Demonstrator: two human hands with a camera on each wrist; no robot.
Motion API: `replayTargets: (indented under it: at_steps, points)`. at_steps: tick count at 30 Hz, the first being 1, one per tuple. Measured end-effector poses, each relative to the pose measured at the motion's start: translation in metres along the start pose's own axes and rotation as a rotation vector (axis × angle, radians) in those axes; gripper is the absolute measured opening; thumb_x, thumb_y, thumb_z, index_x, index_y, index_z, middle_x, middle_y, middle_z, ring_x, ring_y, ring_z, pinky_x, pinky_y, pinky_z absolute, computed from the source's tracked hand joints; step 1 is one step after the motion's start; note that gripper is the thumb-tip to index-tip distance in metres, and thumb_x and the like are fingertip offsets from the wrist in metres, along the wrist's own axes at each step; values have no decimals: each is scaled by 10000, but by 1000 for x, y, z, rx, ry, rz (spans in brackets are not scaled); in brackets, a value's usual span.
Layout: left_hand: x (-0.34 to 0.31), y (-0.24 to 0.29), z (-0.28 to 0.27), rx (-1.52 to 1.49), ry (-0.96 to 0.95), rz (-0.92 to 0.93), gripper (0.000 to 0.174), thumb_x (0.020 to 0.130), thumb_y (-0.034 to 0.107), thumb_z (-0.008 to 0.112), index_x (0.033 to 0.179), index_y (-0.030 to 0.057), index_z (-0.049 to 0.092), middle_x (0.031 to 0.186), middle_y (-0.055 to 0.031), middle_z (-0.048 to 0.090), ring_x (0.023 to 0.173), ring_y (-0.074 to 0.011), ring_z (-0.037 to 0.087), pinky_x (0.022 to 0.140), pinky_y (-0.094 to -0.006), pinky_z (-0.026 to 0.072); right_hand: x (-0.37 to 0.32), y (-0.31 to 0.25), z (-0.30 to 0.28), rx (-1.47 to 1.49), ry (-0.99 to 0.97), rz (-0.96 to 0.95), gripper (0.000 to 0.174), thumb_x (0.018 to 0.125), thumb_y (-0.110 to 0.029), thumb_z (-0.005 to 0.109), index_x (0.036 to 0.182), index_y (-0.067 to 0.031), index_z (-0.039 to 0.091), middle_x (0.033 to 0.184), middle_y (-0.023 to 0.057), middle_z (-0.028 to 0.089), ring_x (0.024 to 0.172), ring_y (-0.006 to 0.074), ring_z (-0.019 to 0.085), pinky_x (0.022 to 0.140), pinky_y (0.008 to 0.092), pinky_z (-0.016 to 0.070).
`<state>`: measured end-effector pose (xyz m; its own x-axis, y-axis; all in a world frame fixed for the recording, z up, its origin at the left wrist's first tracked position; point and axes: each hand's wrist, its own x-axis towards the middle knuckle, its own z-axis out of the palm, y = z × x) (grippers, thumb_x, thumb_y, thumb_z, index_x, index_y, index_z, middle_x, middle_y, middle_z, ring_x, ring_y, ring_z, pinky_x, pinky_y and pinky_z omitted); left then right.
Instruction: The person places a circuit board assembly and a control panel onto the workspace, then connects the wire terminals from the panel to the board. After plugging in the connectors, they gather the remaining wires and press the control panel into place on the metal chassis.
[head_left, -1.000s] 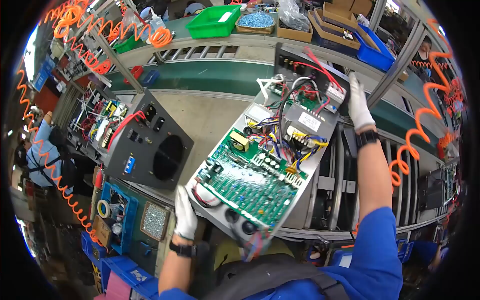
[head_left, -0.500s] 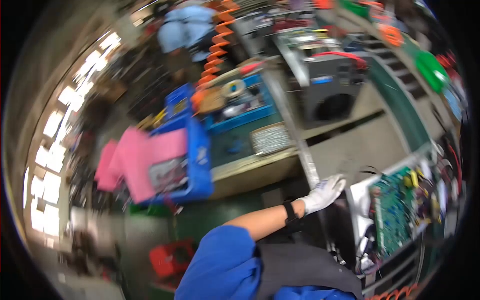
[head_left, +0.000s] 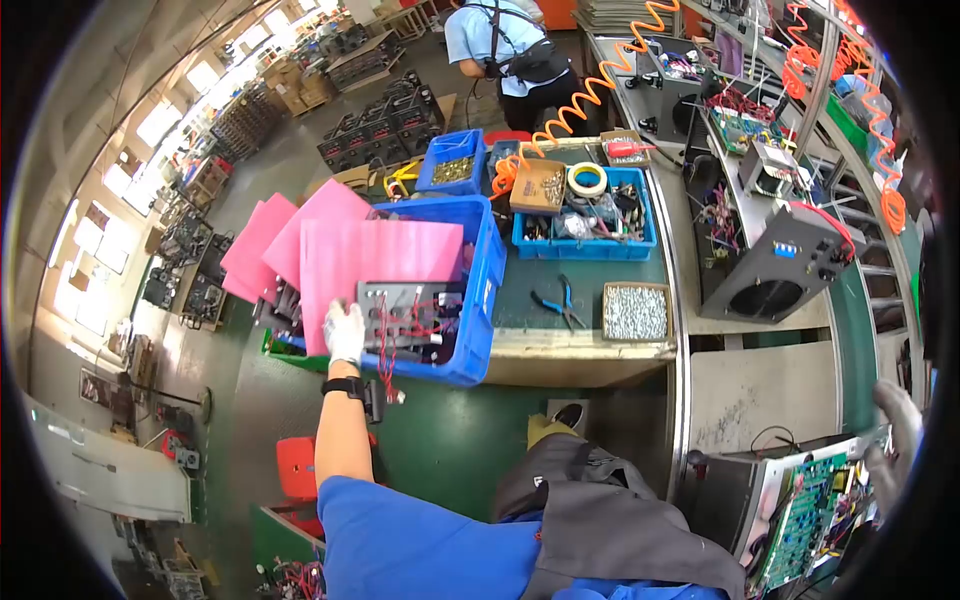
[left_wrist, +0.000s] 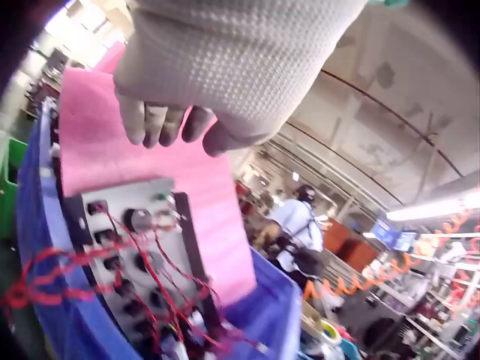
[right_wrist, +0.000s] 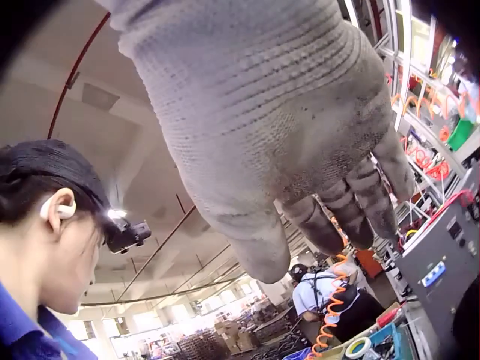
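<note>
Left: our left hand (head_left: pixel 344 335), fingers loose, is beside a wired panel (head_left: pixel 402 306). Near right: our right hand (right_wrist: pixel 292 142), fingers extended, beside a circuit board (head_left: pixel 803 520).

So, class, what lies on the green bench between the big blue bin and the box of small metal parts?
Blue-handled pliers lie between the bin and the box, in the head view.
</note>
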<state>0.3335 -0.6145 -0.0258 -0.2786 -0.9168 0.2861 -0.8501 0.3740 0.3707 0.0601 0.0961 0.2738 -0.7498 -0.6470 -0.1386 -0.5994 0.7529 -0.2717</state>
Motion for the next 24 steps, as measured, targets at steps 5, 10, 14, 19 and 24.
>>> replayTargets:
  at_steps: [5, 10, 14, 19, 24]
  points:
    - [34, -1, 43, 37, -245, -128, 576, 868, 468, 575, 1145, -37, 554, 1104, -292, 636, 1059, -455, 597, 911, -504, 465, 72, -21, 20, -13, -19, 67, 644, 883, -380, 596, 1353, 43, 469, 1363, 213, 497, 1301, 342, 459, 1113, 449, 317]
    - [51, 11, 37, -414, -491, -21, 257, 872, 238, 695, 980, 5, 677, 895, -88, 711, 838, -144, 642, 760, -316, 499, 130, -5, 54, 202, 84, 37, 669, 920, -498, 587, 1331, 24, 505, 1307, 188, 547, 1259, 331, 497, 1076, 440, 360]
    - [52, 84, -4, -75, -387, 199, 325, 839, 317, 719, 932, 10, 668, 853, -149, 671, 781, -253, 633, 711, -383, 485, 166, -23, 56, 164, 76, 19, 681, 894, -532, 604, 1294, 16, 542, 1265, 166, 580, 1224, 323, 515, 1055, 429, 375]
    - [60, 138, -106, 16, -182, 223, 458, 778, 399, 758, 781, -15, 559, 777, -219, 581, 703, -357, 580, 635, -448, 430, 171, -35, 59, 165, 114, -130, 549, 804, -299, 654, 1248, 14, 577, 1234, 164, 601, 1196, 314, 528, 1046, 416, 377]
    - [27, 118, -137, -52, -156, 293, 410, 745, 307, 792, 859, -41, 608, 735, -154, 579, 610, -237, 563, 606, -365, 451, 135, -26, 70, 202, 86, -153, 542, 773, -269, 669, 1235, 2, 588, 1231, 144, 610, 1183, 321, 533, 1033, 422, 385]
